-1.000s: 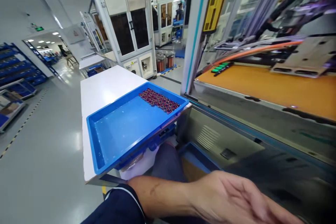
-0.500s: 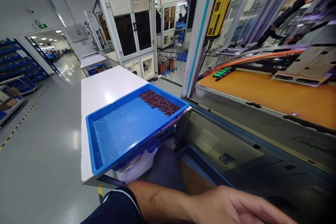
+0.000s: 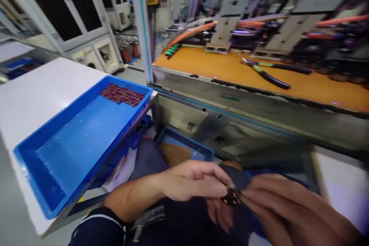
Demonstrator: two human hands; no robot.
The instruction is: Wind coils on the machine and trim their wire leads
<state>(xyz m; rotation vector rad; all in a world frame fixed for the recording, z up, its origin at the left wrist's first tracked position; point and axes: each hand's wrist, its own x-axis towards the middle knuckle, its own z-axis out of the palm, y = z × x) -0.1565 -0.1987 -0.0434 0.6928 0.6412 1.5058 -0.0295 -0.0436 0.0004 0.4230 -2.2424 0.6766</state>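
Low in front of my body, my left hand (image 3: 196,184) pinches a small dark round part with copper-coloured spots (image 3: 231,195) between thumb and fingers. From the other side my right hand (image 3: 288,203) reaches in, its fingertips closed together at the part's right edge; motion smears it somewhat. To the left, a blue tray (image 3: 77,134) rests on a white table (image 3: 43,84). Dark pieces with reddish and pale dots (image 3: 122,95) lie packed in rows at the tray's far right corner.
Pliers (image 3: 268,71) with black and yellow-green handles lie on the orange machine bed (image 3: 196,59). Behind them stand metal fixtures with orange hoses. A blue bin (image 3: 198,150) sits low below the machine's edge. A white surface (image 3: 343,184) is at the far right.
My view has swung right and down, so the tray sits farther left. My left hand now shows with the small round part in it, and my right hand has come into view.
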